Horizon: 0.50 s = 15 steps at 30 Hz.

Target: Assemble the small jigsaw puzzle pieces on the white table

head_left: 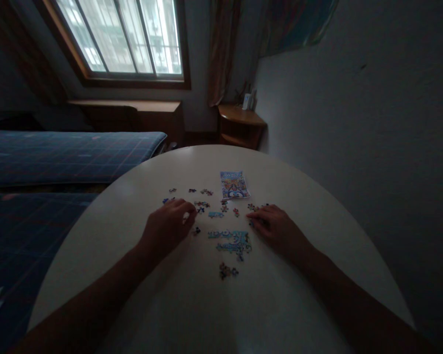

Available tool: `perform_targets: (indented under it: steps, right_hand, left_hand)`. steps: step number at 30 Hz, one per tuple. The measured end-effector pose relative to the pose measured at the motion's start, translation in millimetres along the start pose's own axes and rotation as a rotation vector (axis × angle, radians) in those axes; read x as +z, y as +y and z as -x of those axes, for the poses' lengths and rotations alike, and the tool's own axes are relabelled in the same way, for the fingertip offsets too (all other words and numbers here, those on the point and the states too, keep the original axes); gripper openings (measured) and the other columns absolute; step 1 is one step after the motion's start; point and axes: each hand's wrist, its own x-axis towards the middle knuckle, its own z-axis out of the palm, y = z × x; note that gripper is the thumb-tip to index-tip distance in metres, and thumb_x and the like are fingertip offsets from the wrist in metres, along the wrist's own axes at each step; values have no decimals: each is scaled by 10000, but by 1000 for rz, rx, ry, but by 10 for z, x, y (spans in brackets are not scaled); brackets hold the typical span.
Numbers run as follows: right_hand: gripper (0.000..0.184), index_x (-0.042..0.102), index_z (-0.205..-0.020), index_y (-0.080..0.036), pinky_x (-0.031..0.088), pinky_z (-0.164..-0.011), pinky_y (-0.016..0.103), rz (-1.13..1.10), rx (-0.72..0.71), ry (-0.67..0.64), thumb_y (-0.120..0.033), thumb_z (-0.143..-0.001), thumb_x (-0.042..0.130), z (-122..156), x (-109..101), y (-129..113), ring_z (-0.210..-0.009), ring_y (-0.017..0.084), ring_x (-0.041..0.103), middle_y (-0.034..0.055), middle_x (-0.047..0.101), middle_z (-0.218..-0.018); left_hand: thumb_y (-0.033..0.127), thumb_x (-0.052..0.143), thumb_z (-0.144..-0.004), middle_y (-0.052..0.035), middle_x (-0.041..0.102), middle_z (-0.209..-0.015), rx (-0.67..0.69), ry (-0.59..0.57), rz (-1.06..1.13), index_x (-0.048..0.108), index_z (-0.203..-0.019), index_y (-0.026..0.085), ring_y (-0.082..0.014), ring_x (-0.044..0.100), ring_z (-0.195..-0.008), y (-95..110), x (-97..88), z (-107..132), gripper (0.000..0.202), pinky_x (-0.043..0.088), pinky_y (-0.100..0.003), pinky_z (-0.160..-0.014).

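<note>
Fingers (184,205) of left hand (166,221) curled near loose pieces (202,203), left of centre; right hand (275,222) bent low, right of centre. Cannot tell whether either grasps piece. Joined puzzle section (239,238) lies below frame centre; careless sideways brush from right hand could split it.

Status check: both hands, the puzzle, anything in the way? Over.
Left hand beside loose pieces, grip unclear. Right hand likewise. Joined puzzle section uncovered on the table. Printed sheet lies beyond, apart from both hands.
</note>
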Motion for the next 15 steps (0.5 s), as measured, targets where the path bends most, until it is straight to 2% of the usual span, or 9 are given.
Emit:
perform_targets:
  steps: [2, 4, 8, 15]
  right_hand:
    - [209, 724, -1035, -227, 498, -816, 399, 2, -12, 3, -172, -890, 584, -2, 0, 0, -905, 230, 630, 65, 737, -929]
    - [202, 720, -1036, -223, 495, -820, 402, -2, -23, -3, -174, -895, 584, -5, -3, -3, -898, 231, 630, 64, 739, -926]
    - [183, 714, -1028, -209, 492, -834, 406, -14, -41, -6, -172, -894, 595, -8, -15, -15, -899, 230, 632, 66, 740, -929]
    - [166, 711, -1011, -215, 495, -837, 401, -18, -41, -4, -168, -892, 605, -7, -27, -25, -908, 226, 639, 60, 743, -939]
  left_hand:
    - [269, 536, -921, -57, 717, -937, -169, 13, -54, 685, -886, 209, -238, 660, -848, -195, -33, -78, 165, 534, -328, -673]
    - [284, 531, -920, -64, 717, -974, -244, 7, -78, 696, -915, 211, -251, 660, -891, -331, -48, -128, 181, 536, -335, -695]
    - [309, 504, -929, -75, 711, -1068, -234, -21, -89, 708, -969, 220, -278, 638, -1012, -436, -12, -139, 226, 546, -360, -748]
    - [301, 517, -917, -72, 722, -1104, -198, -55, -108, 721, -1003, 231, -293, 643, -1029, -507, 90, -105, 232, 556, -381, -754]
